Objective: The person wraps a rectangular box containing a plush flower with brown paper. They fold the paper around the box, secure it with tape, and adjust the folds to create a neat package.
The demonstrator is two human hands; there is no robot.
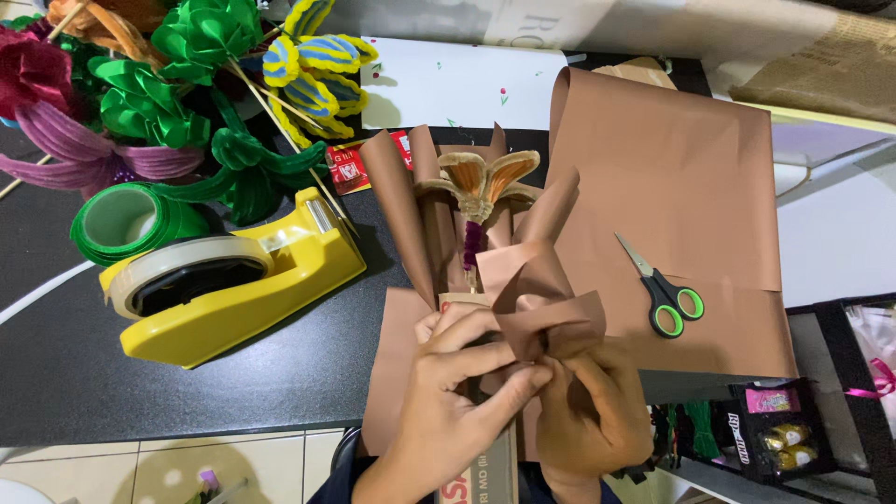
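Observation:
A brown and cream pipe-cleaner flower [485, 182] with a purple stem lies wrapped in folded brown paper [425, 219] on the black table. My left hand [453, 397] grips the gathered base of the wrap from the left, with its index finger stretched across the folds. My right hand [593, 406] pinches a crumpled fold of brown paper [546, 303] from the right. Both hands meet at the bundle's lower end, above a cardboard piece [485, 471].
A yellow tape dispenser [224, 280] sits left of the wrap, with a green ribbon roll [131, 222] and several pipe-cleaner flowers [187, 84] behind it. Green-handled scissors [665, 289] lie on a large brown paper sheet [681, 187] to the right. A black box [775, 434] stands at lower right.

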